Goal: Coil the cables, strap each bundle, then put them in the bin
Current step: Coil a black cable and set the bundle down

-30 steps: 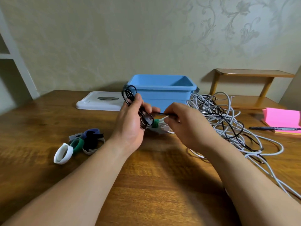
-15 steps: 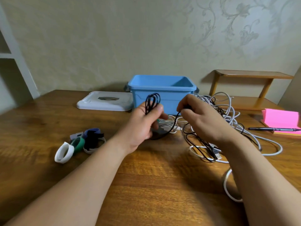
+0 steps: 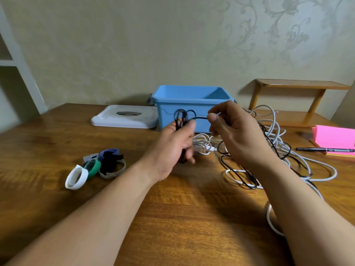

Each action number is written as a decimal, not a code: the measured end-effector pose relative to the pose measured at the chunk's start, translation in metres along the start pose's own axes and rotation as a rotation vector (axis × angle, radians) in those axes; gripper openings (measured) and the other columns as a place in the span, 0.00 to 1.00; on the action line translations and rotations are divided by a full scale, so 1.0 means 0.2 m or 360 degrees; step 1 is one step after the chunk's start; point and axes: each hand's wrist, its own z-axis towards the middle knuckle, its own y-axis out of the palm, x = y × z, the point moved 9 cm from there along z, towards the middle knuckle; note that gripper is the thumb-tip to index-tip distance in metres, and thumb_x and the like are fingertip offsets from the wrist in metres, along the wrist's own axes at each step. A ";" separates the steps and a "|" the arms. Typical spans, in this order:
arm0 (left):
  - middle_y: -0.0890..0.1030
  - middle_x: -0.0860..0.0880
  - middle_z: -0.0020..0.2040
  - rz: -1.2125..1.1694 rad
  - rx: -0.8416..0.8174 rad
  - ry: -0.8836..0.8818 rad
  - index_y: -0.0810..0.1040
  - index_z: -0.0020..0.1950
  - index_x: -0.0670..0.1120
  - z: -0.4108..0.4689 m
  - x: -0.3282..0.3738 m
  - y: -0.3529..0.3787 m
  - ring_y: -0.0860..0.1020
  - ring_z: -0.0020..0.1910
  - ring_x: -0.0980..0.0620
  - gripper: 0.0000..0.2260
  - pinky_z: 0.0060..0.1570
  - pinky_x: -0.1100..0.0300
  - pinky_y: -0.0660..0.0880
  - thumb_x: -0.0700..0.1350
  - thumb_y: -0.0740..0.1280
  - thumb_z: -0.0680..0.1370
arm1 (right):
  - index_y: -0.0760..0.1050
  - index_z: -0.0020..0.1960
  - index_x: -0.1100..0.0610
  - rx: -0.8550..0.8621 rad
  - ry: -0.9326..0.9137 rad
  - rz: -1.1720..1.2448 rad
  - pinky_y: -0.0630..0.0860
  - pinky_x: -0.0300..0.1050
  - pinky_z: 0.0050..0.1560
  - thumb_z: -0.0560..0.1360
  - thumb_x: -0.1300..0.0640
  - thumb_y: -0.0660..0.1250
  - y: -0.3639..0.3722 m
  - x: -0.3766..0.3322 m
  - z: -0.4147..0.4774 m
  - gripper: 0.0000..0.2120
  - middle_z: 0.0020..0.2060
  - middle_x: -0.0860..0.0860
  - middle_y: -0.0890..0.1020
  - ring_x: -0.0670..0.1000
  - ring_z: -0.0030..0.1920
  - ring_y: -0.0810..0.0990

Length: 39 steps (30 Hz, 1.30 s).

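Observation:
My left hand (image 3: 175,148) grips a small coil of black cable (image 3: 181,117), whose loops stick up above the thumb in front of the blue bin (image 3: 190,96). My right hand (image 3: 233,131) pinches the same black cable a little to the right, and the strand runs level between the two hands. The loose rest of the black cable (image 3: 242,176) lies tangled with white cables (image 3: 272,135) on the table under and right of my right hand. A small white cable bundle (image 3: 203,145) lies between the hands. The bin stands open at the back.
Several strap loops lie left of my left arm, among them a white one (image 3: 75,177), a green one (image 3: 93,167) and a black one (image 3: 110,162). The bin's white lid (image 3: 124,117) lies left of the bin. Pink sticky notes (image 3: 334,136), a pen (image 3: 324,150) and a wooden shelf (image 3: 299,85) are at the right.
My right hand has risen and drawn the black cable up level with the coil in my left hand. The left hand has stayed in place, still gripping the coil.

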 end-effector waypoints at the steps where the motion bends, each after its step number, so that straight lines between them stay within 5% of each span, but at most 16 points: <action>1: 0.65 0.52 0.30 -0.0094 0.0061 0.0012 0.69 0.42 0.48 0.00 0.01 -0.03 0.66 0.28 0.52 0.16 0.30 0.56 0.70 0.49 0.61 0.89 | 0.78 0.55 0.50 -0.0020 -0.0015 -0.0113 0.79 0.51 0.46 0.85 0.51 0.66 0.00 0.01 0.00 0.04 0.40 0.47 0.85 0.47 0.42 0.83; 4: 0.63 0.52 0.30 -0.0320 0.0222 0.0085 0.68 0.39 0.50 0.00 0.06 -0.11 0.62 0.26 0.54 0.18 0.24 0.59 0.61 0.50 0.60 0.89 | 0.79 0.53 0.50 -0.0121 -0.0059 -0.0416 0.76 0.50 0.40 0.85 0.52 0.66 0.04 0.03 0.00 0.05 0.39 0.45 0.83 0.46 0.38 0.79; 7: 0.64 0.52 0.31 -0.0370 0.0339 0.0154 0.69 0.42 0.50 0.00 0.06 -0.16 0.63 0.26 0.54 0.15 0.26 0.60 0.62 0.50 0.61 0.89 | 0.82 0.53 0.50 -0.0118 -0.0129 -0.0587 0.71 0.42 0.37 0.84 0.54 0.68 0.05 0.03 0.00 0.04 0.37 0.40 0.81 0.46 0.38 0.78; 16: 0.79 0.56 0.35 -0.0165 0.0239 0.0062 0.78 0.57 0.46 0.00 -0.01 0.00 0.75 0.33 0.55 0.10 0.34 0.59 0.75 0.51 0.69 0.84 | 0.82 0.50 0.50 0.0019 -0.0068 -0.0043 0.79 0.52 0.43 0.81 0.54 0.73 0.11 -0.02 -0.03 0.02 0.38 0.46 0.86 0.49 0.40 0.84; 22: 0.81 0.52 0.37 -0.0216 0.0239 0.0023 0.84 0.57 0.46 0.00 -0.03 -0.01 0.76 0.35 0.54 0.09 0.36 0.59 0.75 0.51 0.71 0.83 | 0.80 0.44 0.50 -0.0061 -0.0024 -0.0056 0.68 0.35 0.36 0.79 0.57 0.75 0.15 -0.02 -0.04 0.07 0.33 0.41 0.82 0.43 0.33 0.77; 25: 0.87 0.50 0.46 -0.0295 0.0265 0.0091 0.84 0.58 0.45 0.00 0.00 0.00 0.84 0.44 0.55 0.08 0.45 0.61 0.79 0.47 0.68 0.85 | 0.79 0.47 0.50 -0.0039 0.0013 -0.0152 0.70 0.33 0.37 0.78 0.55 0.76 0.15 -0.02 -0.04 0.07 0.36 0.41 0.82 0.41 0.37 0.79; 28: 0.88 0.46 0.53 -0.0267 0.0434 0.0126 0.82 0.51 0.47 0.01 0.01 -0.07 0.84 0.53 0.51 0.10 0.57 0.52 0.76 0.49 0.64 0.87 | 0.74 0.51 0.51 -0.0069 -0.0008 -0.0312 0.77 0.42 0.43 0.78 0.51 0.77 0.15 -0.03 -0.04 0.12 0.41 0.42 0.83 0.44 0.42 0.81; 31: 0.87 0.43 0.47 -0.0423 0.0543 0.0153 0.76 0.49 0.47 0.02 0.04 -0.15 0.85 0.56 0.45 0.11 0.66 0.43 0.78 0.49 0.61 0.88 | 0.76 0.60 0.50 -0.0166 -0.0053 -0.0562 0.79 0.52 0.53 0.81 0.49 0.73 0.13 0.00 -0.03 0.11 0.52 0.44 0.85 0.50 0.53 0.83; 34: 0.75 0.48 0.34 -0.0713 0.0565 0.0181 0.73 0.50 0.46 0.03 0.08 -0.22 0.84 0.40 0.44 0.11 0.57 0.43 0.83 0.49 0.60 0.89 | 0.82 0.56 0.50 -0.0145 -0.0252 -0.0804 0.74 0.50 0.49 0.81 0.49 0.72 0.08 -0.01 -0.01 0.06 0.47 0.46 0.86 0.54 0.49 0.83; 36: 0.68 0.50 0.33 -0.0794 0.0608 0.0167 0.73 0.48 0.47 0.02 0.09 -0.26 0.74 0.31 0.50 0.12 0.42 0.51 0.83 0.50 0.60 0.89 | 0.84 0.51 0.51 -0.0132 -0.0292 -0.0814 0.73 0.50 0.45 0.80 0.50 0.73 0.06 -0.01 0.00 0.06 0.43 0.46 0.85 0.54 0.45 0.81; 39: 0.64 0.51 0.32 -0.0637 0.0646 0.0180 0.72 0.47 0.47 0.02 0.10 -0.27 0.64 0.27 0.54 0.13 0.26 0.60 0.67 0.51 0.60 0.89 | 0.84 0.49 0.51 -0.0237 -0.0279 -0.0830 0.75 0.52 0.44 0.79 0.48 0.73 0.09 0.02 0.00 0.07 0.41 0.47 0.85 0.53 0.43 0.79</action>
